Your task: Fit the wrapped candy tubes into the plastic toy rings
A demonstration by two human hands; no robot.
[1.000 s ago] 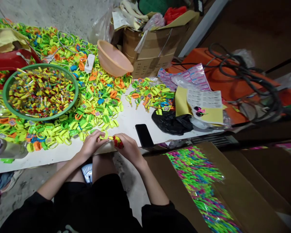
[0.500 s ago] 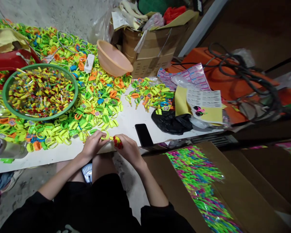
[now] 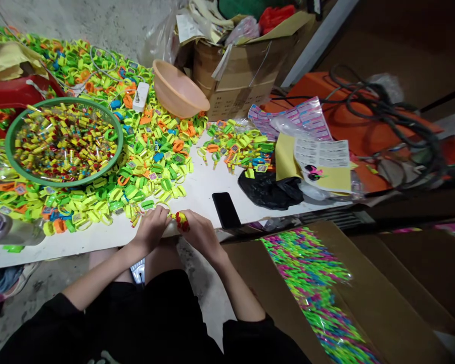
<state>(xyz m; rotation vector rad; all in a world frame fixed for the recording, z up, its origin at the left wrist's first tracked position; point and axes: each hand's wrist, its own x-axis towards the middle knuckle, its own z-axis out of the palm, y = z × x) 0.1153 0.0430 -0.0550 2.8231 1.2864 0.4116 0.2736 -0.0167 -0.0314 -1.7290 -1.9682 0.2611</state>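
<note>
My left hand (image 3: 151, 228) is closed at the table's front edge, its fingertips on a small yellow band (image 3: 163, 206). Close on its right, my right hand (image 3: 200, 233) is closed around a small yellow and red piece (image 3: 182, 221), which points toward the left fingers. Whether the band and the piece are joined cannot be made out. Yellow and red bits (image 3: 135, 216) lie just beyond my left hand. A large pile of green, yellow and orange plastic bands (image 3: 136, 172) spreads behind and left of the hands. Yellow and red pieces fill a green basket (image 3: 120, 146).
A black phone (image 3: 226, 210) and a black plastic bag (image 3: 269, 191) lie right of my hands. Behind are a peach bowl (image 3: 180, 91) and a cardboard box (image 3: 238, 81). At lower right, an open carton (image 3: 276, 298) holds colourful sticks.
My left hand has turned slightly, with its fingers curled more over the band. Yellow and red bits now show beside it. The view has shifted a little.
</note>
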